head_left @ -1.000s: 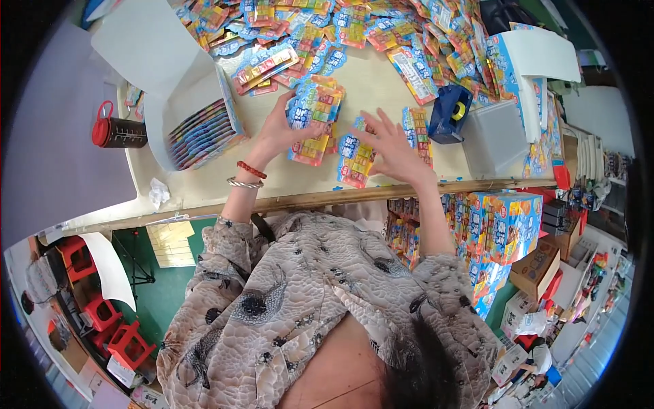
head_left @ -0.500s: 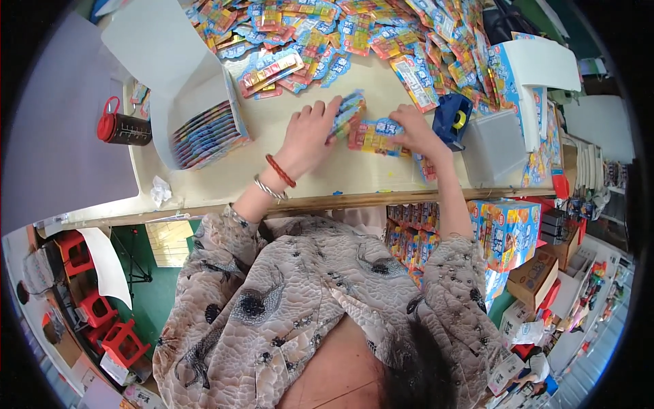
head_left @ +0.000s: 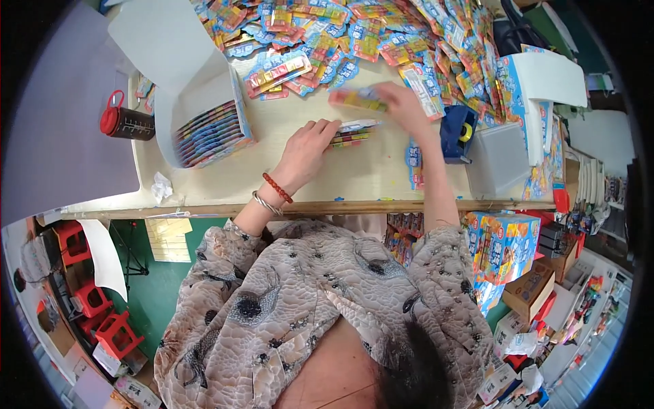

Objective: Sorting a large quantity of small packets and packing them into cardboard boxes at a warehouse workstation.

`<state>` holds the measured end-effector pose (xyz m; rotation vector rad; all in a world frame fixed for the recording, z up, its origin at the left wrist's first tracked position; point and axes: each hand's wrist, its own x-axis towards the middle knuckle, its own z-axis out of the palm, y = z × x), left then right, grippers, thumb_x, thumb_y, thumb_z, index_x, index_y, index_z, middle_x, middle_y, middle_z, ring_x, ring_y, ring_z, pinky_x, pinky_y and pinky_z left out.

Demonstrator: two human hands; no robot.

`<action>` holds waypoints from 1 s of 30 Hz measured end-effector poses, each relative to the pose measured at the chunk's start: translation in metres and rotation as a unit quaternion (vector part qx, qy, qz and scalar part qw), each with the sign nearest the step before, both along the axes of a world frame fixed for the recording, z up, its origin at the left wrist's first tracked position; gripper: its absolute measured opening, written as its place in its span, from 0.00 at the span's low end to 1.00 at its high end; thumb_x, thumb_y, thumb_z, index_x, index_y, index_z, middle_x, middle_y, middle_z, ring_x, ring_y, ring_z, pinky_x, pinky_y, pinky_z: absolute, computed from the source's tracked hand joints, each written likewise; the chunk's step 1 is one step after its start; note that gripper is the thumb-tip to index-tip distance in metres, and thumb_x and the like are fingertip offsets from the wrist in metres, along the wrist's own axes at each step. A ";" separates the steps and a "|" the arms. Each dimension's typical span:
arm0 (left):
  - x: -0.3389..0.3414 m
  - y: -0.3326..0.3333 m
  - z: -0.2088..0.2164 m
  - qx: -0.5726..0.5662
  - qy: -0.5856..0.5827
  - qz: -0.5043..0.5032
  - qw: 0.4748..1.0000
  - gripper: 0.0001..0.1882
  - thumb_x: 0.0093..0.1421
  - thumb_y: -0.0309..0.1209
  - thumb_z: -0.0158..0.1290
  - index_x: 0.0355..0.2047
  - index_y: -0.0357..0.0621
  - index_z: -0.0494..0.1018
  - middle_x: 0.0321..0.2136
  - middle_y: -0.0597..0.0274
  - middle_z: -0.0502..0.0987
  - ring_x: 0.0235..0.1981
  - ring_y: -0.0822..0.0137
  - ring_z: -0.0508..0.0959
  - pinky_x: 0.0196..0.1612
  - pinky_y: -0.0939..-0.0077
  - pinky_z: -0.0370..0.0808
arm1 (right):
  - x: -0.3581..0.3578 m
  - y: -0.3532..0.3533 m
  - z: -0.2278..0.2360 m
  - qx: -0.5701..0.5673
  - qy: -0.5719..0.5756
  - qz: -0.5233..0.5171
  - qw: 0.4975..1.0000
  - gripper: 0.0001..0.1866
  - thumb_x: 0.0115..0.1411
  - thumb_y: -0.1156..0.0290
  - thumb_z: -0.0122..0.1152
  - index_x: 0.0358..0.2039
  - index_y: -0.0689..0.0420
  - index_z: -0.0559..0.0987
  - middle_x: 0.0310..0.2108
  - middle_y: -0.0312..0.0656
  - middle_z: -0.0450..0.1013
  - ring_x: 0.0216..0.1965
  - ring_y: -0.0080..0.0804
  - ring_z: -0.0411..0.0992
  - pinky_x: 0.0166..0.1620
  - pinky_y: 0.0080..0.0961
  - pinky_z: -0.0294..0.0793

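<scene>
1. Left hand (head_left: 306,153): closed on the near end of a small stack of packs (head_left: 354,134), seen edge-on over the table (head_left: 286,116); contact with the tabletop cannot be confirmed.
2. Right hand (head_left: 405,109): closed on the right end of a single pack (head_left: 354,100), beyond the stack and apart from it.
3. Handling: light, even pressure should keep the stack flush; an edge grip should avoid bending the single pack.
4. Obscured: the single pack is motion-blurred; the left fingertips are partly hidden; the stack's count is uncertain.
5. Surroundings: the right forearm partly covers a loose pack (head_left: 413,163); the open box (head_left: 165,133) hides its packs' lower parts; the upper edge crops the heap (head_left: 402,34).
</scene>
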<state>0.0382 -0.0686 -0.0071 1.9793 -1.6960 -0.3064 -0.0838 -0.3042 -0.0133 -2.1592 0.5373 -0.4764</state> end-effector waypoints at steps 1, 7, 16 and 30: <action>0.002 0.000 0.002 0.001 -0.002 0.005 1.000 0.37 0.47 0.25 0.58 0.59 0.45 0.58 0.44 0.50 0.70 0.42 0.54 0.72 0.44 0.65 0.71 | 0.010 0.007 -0.008 -0.069 -0.022 0.106 0.992 0.14 0.56 0.78 0.52 0.43 0.60 0.77 0.35 0.51 0.76 0.33 0.44 0.75 0.39 0.31 0.73; 0.016 0.003 -0.005 -0.158 -0.118 0.237 0.951 0.48 0.39 0.33 0.69 0.60 0.46 0.57 0.52 0.52 0.65 0.47 0.57 0.73 0.50 0.67 0.70 | 0.034 0.020 0.011 0.104 0.106 0.226 0.963 0.12 0.57 0.71 0.55 0.41 0.58 0.80 0.32 0.46 0.78 0.32 0.33 0.75 0.38 0.27 0.73; 0.027 0.002 -0.038 -0.114 0.319 0.035 0.940 0.38 0.45 0.25 0.67 0.54 0.40 0.59 0.46 0.57 0.68 0.46 0.68 0.74 0.47 0.73 0.75 | 0.156 -0.003 -0.001 -0.180 0.031 0.226 0.957 0.32 0.50 0.50 0.64 0.53 0.54 0.73 0.44 0.47 0.73 0.49 0.39 0.70 0.48 0.33 0.71; 0.034 0.010 -0.034 -0.118 0.360 0.058 0.924 0.34 0.45 0.27 0.67 0.50 0.39 0.62 0.47 0.53 0.63 0.46 0.62 0.74 0.48 0.71 0.76 | 0.169 -0.050 0.025 -0.110 0.240 0.358 0.896 0.38 0.39 0.68 0.74 0.53 0.53 0.66 0.41 0.49 0.69 0.50 0.47 0.66 0.51 0.38 0.66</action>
